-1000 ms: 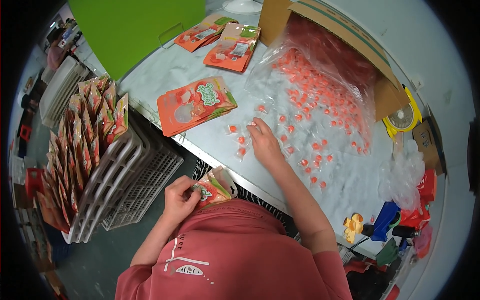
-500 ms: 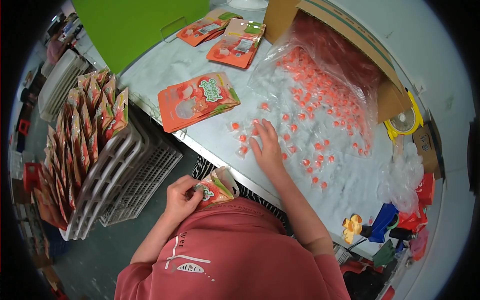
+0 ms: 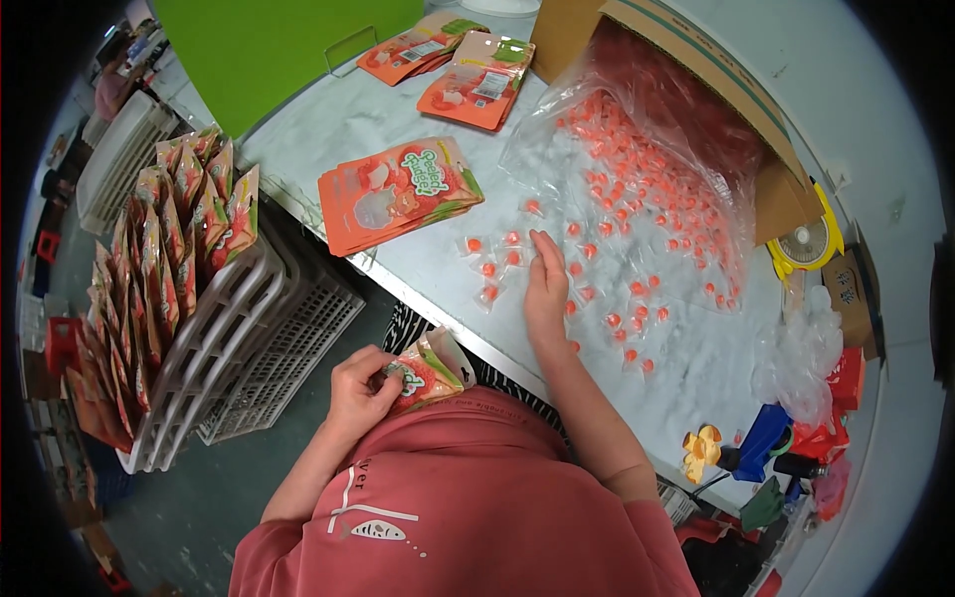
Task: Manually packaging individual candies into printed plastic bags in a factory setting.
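Observation:
My left hand (image 3: pixel 362 392) is closed on the side of a coral and green candy pouch (image 3: pixel 430 374), held in front of my shirt at the table's near edge. The pouch's mouth end points right, and its inside is hidden. Over the table, my right hand (image 3: pixel 547 298) has its fingers stretched out and close together, with nothing visible in them. Around it lie individually wrapped orange-red candies (image 3: pixel 488 270), on both its left and right. More candies (image 3: pixel 647 159) spill in a heap from a clear plastic liner bag (image 3: pixel 731 189) inside a tipped cardboard box (image 3: pixel 781 204).
Flat pouches are stacked (image 3: pixel 398 199) on the table (image 3: pixel 298 129), with two more stacks (image 3: pixel 477 85) behind. At left, a grey plastic crate (image 3: pixel 214 338) holds several upright pouches (image 3: pixel 164 259). A yellow dial scale (image 3: pixel 808 244) and crumpled clear plastic (image 3: pixel 801 348) sit at right.
My right hand has drawn slightly right, away from the candies at its left, and its spread fingers have come together. The left hand still holds the pouch in the same place.

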A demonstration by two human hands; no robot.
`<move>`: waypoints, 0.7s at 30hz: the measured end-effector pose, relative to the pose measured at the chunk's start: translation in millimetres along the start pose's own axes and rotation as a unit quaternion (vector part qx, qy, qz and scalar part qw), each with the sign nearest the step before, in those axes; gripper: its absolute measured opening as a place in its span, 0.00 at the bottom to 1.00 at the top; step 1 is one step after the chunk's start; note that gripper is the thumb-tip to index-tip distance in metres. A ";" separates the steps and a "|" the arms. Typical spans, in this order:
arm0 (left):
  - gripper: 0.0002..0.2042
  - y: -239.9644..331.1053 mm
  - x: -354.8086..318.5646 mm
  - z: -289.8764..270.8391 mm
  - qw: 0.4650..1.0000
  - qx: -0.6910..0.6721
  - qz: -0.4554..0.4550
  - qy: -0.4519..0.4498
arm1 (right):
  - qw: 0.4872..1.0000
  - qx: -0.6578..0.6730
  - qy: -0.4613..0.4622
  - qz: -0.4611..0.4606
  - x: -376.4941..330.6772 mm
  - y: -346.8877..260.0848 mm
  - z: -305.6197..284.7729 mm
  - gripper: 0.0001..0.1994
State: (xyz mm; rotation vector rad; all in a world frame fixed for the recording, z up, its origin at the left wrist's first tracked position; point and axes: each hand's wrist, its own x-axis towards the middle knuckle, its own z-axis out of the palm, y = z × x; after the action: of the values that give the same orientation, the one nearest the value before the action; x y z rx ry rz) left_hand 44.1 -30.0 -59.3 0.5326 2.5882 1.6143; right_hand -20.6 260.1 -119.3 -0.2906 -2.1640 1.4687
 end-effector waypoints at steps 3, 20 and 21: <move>0.05 -2.3 -0.9 0.1 1.000 -0.010 -0.008 0.001 | 1.000 -0.014 -0.012 -0.017 -0.1 -8.4 2.2 0.21; 0.05 -4.3 -2.5 -3.3 1.000 0.013 -0.013 0.000 | 0.974 -0.136 -0.086 -0.159 4.8 -11.2 56.6 0.17; 0.05 -7.3 -3.3 -4.7 1.000 0.008 -0.018 0.003 | 0.964 -0.171 -0.068 -0.190 8.9 -12.2 51.3 0.18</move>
State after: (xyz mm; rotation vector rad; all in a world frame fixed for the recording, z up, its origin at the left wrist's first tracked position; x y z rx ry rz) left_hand 44.2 -38.0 -64.1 0.4806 2.6005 1.5891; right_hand -53.4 218.0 -120.5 0.1115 -2.4128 0.9252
